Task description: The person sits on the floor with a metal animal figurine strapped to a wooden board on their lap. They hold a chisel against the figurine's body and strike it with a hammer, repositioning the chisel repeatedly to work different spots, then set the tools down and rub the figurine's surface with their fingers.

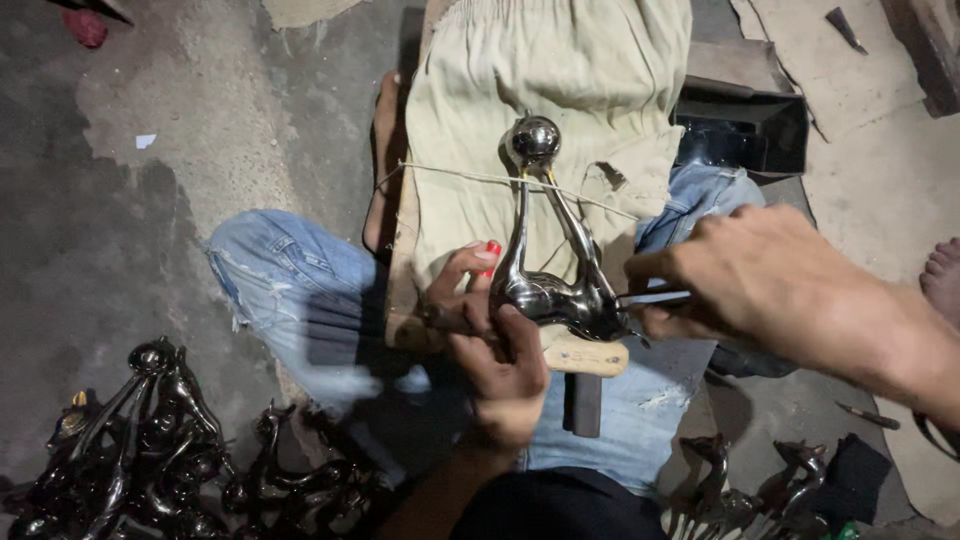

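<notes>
A shiny dark metal figurine (548, 270) with two long necks meeting at a polished ball (533, 140) lies on a beige cloth (545, 80) over a wooden board. My left hand (495, 355) grips the figurine's body from the left and presses it down. My right hand (740, 275) comes in from the right, closed around a thin metal tool (655, 297) whose tip touches the figurine's body. A taut string (470, 176) crosses the cloth just below the ball.
Several dark, similar figurines are piled on the floor at bottom left (150, 450), and more stand at bottom right (760, 485). A dark open metal box (745, 130) sits behind the cloth. Another person's bare foot (942, 275) shows at the right edge.
</notes>
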`<state>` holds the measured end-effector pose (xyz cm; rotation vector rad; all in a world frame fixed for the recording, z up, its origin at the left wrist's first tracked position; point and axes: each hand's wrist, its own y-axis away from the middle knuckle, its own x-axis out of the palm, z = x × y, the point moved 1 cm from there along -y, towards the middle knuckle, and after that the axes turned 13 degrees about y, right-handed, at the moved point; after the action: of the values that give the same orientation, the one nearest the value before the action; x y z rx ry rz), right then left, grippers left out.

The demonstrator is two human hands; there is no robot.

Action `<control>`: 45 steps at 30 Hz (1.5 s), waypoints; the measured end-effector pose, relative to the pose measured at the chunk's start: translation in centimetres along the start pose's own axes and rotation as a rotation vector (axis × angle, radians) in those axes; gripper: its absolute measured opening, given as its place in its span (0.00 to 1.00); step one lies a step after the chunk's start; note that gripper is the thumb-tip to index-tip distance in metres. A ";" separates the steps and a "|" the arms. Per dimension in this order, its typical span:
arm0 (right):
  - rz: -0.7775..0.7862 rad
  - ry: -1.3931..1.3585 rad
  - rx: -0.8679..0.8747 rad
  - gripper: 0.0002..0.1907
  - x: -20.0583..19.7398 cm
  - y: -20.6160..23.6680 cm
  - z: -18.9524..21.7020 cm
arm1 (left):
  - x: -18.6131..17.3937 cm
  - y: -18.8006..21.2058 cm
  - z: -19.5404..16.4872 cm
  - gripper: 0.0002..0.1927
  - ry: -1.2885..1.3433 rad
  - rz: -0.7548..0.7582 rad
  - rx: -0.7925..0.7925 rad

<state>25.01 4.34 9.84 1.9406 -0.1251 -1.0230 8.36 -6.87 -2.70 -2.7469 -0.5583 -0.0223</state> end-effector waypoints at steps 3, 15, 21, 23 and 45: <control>0.059 0.005 0.050 0.22 1.4 0.9 1.0 | -0.1 -0.3 0.1 0.25 0.214 -0.046 -0.169; -0.833 -0.886 0.689 0.17 16.1 -1.2 6.1 | -1.4 -4.0 -2.6 0.20 0.294 0.207 0.008; -1.190 -0.791 0.546 0.11 13.2 0.3 5.2 | 0.5 -6.1 -3.8 0.37 0.265 0.528 -0.075; -1.333 -0.908 0.327 0.12 11.0 0.7 4.1 | 1.8 -6.2 -4.1 0.35 0.260 0.585 0.023; -1.213 -1.766 -0.222 0.26 10.8 -4.7 3.1 | -1.3 -5.6 -1.4 0.09 -0.294 0.369 0.124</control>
<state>28.51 0.03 -0.98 0.1754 0.2308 -3.0381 5.12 -2.98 0.30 -2.7015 -0.1098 0.4929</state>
